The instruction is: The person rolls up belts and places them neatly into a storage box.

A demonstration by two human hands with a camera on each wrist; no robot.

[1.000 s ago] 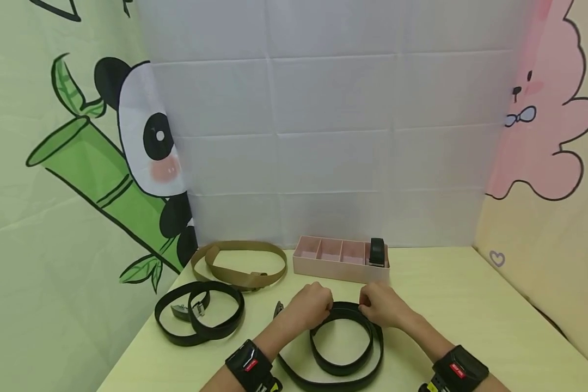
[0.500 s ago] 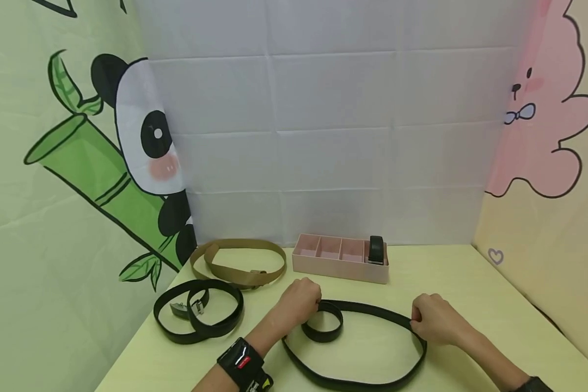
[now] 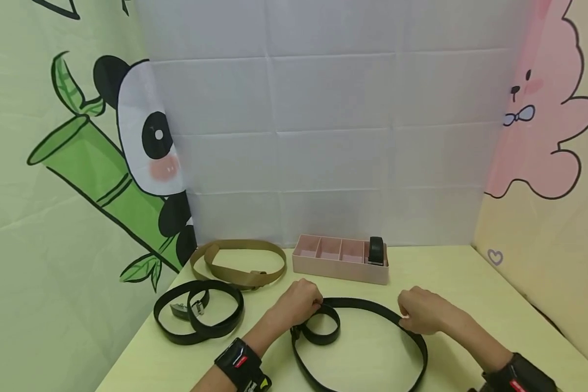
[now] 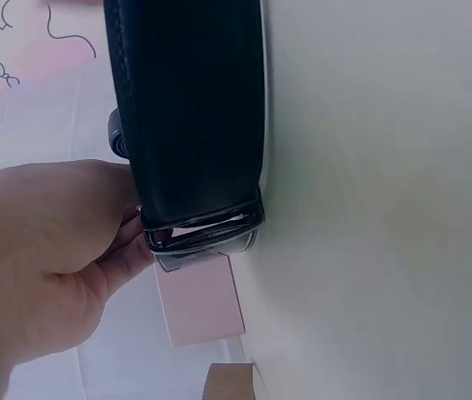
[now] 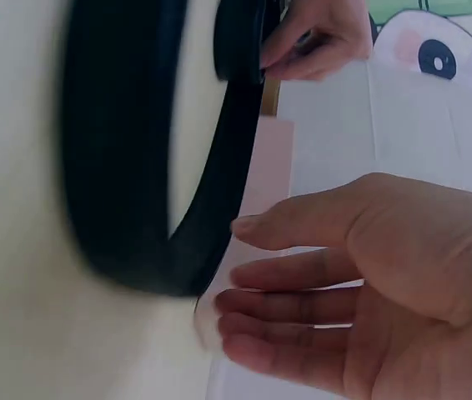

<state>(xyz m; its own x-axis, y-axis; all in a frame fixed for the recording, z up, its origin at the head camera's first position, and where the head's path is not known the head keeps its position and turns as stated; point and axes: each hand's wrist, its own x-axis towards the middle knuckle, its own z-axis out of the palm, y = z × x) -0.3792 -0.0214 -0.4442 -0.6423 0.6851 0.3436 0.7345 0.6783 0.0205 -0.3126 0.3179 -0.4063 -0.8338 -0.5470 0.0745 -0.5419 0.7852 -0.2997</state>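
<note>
A black belt (image 3: 367,306) stands on its edge on the table, forming a wide loop with a small coil (image 3: 323,338) at its left end. My left hand (image 3: 296,302) pinches the belt beside that coil; the right wrist view shows its thumb and fingers at the coil. In the left wrist view, the belt's buckle (image 4: 203,233) hangs close to the left fingers, which are partly hidden behind the strap. My right hand (image 3: 426,310) is at the loop's far right side. In the right wrist view its thumb and fingers are apart, beside the strap's edge.
A pink divided box (image 3: 340,269) stands at the back, with a rolled black belt (image 3: 376,250) in its right compartment. At the left lie a tan belt (image 3: 247,279) and another black belt (image 3: 215,331), both loosely looped. A white cloth (image 3: 323,136) hangs behind the table.
The coil has become smaller and the belt's outer loop has widened to the right. My right hand moved right, away from the left, then slightly back. The left hand shifted a little left.
</note>
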